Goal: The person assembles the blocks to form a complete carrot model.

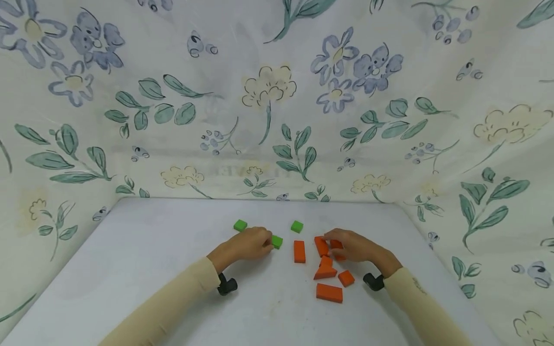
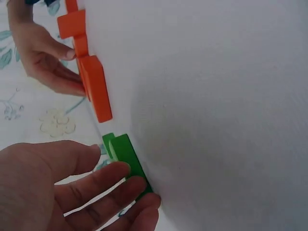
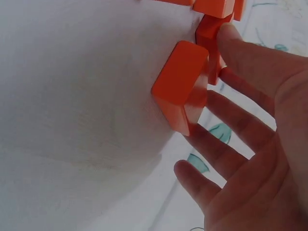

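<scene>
My left hand [image 1: 252,244] is beside a green block [image 1: 277,241], its fingertips at the block's side. In the left wrist view the thumb stands apart from this green block [image 2: 129,156], and the fingers are loosely bent. My right hand [image 1: 356,246] is over two orange blocks on the right. Its thumb and index finger span one orange block [image 1: 321,246], pinching it near its ends, as the right wrist view shows. A second orange block [image 3: 180,74] stands close to the other fingers, which are spread and relaxed.
Two more green blocks [image 1: 240,225] lie farther back. An upright-lying orange block [image 1: 299,252], an orange triangular block [image 1: 325,273], a small orange block [image 1: 346,278] and an orange rectangular block [image 1: 329,292] lie on the white table [image 1: 173,226]. Flowered cloth [image 1: 268,125] surrounds the table.
</scene>
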`<state>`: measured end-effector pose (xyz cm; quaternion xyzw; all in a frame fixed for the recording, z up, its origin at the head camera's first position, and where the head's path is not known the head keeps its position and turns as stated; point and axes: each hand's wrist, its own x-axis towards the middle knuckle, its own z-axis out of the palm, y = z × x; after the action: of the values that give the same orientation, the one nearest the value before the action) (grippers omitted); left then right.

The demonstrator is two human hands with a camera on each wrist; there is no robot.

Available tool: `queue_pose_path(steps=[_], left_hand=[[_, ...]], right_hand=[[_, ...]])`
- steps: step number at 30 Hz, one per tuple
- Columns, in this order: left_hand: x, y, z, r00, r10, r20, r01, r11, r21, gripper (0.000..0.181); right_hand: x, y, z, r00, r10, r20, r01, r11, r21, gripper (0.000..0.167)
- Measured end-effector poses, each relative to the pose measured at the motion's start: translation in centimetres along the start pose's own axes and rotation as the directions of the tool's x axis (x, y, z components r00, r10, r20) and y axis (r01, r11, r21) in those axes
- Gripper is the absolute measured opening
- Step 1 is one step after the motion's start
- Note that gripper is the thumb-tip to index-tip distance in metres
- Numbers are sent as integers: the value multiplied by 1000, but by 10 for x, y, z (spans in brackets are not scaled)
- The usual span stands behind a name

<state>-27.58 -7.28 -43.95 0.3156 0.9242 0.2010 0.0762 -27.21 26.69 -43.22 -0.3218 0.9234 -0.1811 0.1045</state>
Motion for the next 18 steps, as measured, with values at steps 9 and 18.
queue_pose_path(steps=[9, 18], left_hand=[[8, 15, 12, 999, -5, 34, 5, 1000, -5, 32], [19, 26, 24, 999, -27, 48, 28, 999, -36, 65]], right_hand=[[5, 3, 4, 998, 64, 28, -66, 996, 57, 48], [5, 2, 5, 996, 83, 26, -84, 993, 77, 51]])
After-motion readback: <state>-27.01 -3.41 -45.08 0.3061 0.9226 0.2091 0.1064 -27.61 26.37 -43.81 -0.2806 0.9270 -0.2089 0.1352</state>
